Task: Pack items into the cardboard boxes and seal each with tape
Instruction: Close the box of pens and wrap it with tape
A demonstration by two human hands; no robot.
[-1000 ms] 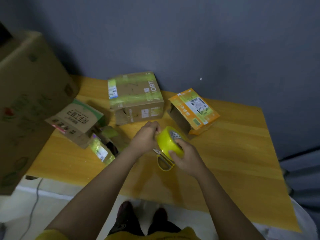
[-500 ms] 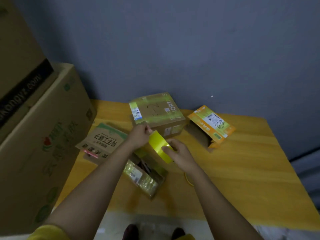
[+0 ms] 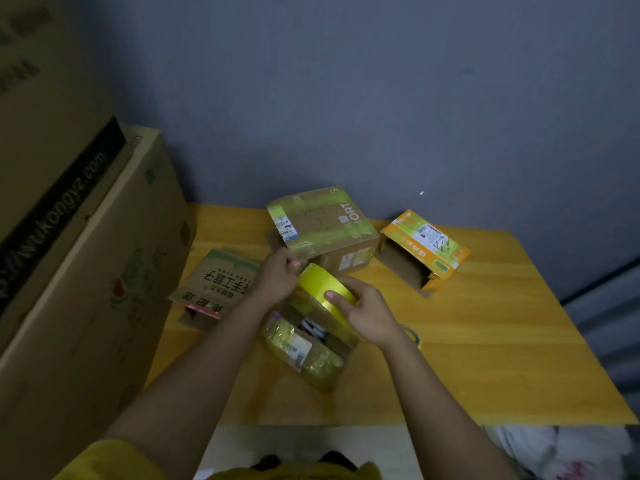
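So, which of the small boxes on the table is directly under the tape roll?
The open box wrapped in shiny yellowish tape, nearest the person. The tape roll hangs over it; the other three boxes lie farther back or to the sides.

Yellow tape roll (image 3: 320,284), seemingly glossy.

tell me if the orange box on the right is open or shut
Open: the orange box lies on its side, its dark mouth facing the near table edge, flaps loose.

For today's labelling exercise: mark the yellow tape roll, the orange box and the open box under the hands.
yellow tape roll (image 3: 320,285), head view, outer band.
orange box (image 3: 420,237), head view, top face.
open box (image 3: 304,355), head view, taped near side.
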